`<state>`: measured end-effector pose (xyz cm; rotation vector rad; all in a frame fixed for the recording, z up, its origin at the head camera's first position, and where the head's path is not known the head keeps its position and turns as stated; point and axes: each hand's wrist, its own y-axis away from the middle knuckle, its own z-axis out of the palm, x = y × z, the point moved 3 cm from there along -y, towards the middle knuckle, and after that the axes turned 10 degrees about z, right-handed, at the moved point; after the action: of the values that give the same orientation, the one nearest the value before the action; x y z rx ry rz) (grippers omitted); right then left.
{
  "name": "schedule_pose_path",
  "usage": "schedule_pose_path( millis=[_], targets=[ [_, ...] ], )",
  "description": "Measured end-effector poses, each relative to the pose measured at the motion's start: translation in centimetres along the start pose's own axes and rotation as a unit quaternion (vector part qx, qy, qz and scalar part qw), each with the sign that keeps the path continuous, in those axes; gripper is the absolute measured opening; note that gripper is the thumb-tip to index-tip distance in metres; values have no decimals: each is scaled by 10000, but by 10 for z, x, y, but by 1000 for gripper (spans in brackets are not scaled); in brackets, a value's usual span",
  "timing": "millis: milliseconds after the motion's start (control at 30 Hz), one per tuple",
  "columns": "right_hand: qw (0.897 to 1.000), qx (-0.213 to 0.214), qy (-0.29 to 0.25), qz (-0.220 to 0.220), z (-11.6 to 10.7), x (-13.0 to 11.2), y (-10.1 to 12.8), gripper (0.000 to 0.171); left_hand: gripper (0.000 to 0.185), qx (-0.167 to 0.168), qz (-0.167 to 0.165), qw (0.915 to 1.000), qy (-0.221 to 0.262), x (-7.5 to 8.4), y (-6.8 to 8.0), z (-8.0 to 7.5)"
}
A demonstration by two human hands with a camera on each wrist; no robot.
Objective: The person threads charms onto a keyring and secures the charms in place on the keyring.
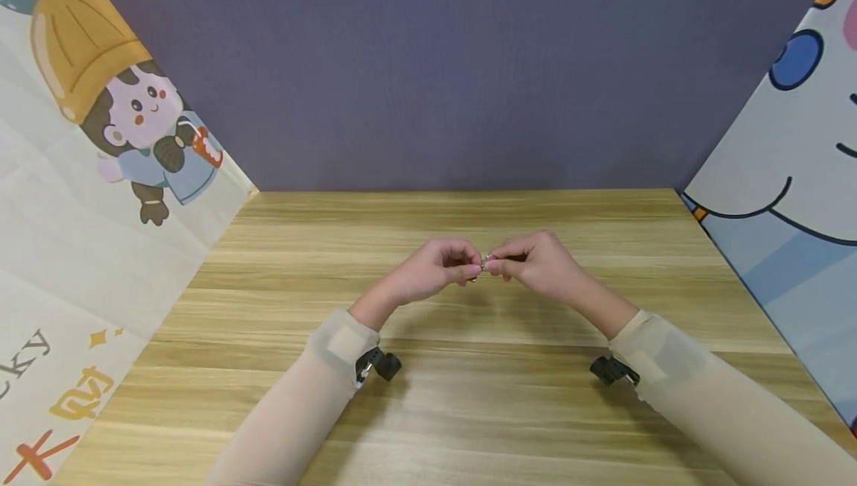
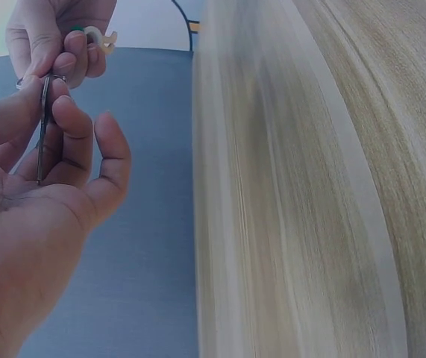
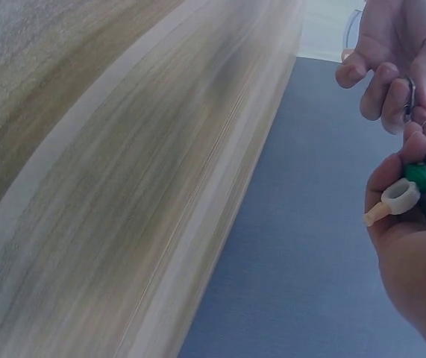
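1. Head view: your left hand (image 1: 428, 272) and right hand (image 1: 542, 270) meet just right of the frame's centre, above the wooden tabletop (image 1: 455, 411). A small glint of metal shows between your fingertips; it is too small here to make out.

2. Left wrist view: at upper left, your left thumb and forefinger pinch the upper end of a slim dark metal piece (image 2: 44, 130), its lower end toward your palm; your outer fingers curve loosely clear of it. It looks light, stiff and rather slippery, so hold it by the flat faces near the top.

3. Right wrist view: at right, your right thumb and fingertips draw together by the metal, though the exact contact is hidden. A green bead (image 3: 419, 177) and a pale ring-shaped charm (image 3: 401, 198) sit against your curled right fingers. Both look light and hard, the charm's thin ring probably the more breakable; take it by the bead end.
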<state>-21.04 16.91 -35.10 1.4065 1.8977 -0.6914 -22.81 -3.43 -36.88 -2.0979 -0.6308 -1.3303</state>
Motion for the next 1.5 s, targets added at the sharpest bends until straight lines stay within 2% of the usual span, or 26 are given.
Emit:
schedule_pose_path(
  millis=[233,367,600,1167,1367,1500],
  targets=[
    [9999,-86,21,50,1,-3,1,13,17,-99,-73,9999,-66,0,1,0],
    [9999,-121,116,-33,1,-4,3,13,21,-157,-124,9997,-163,-1,1,0],
    [9994,-186,249,-179,3,-5,5,14,17,-163,-138,9994,-257,-5,1,1],
    [9934,-101,769,-848,6,-9,7,11,11,-257,-281,9990,-227,-8,1,1],
    [9949,-160,672,-740,7,-9,6,12,10,-211,-161,9992,-306,-8,2,0],
    [9969,-257,527,-520,7,-8,5,12,8,-150,-57,9995,-267,-6,3,0]
  ],
)
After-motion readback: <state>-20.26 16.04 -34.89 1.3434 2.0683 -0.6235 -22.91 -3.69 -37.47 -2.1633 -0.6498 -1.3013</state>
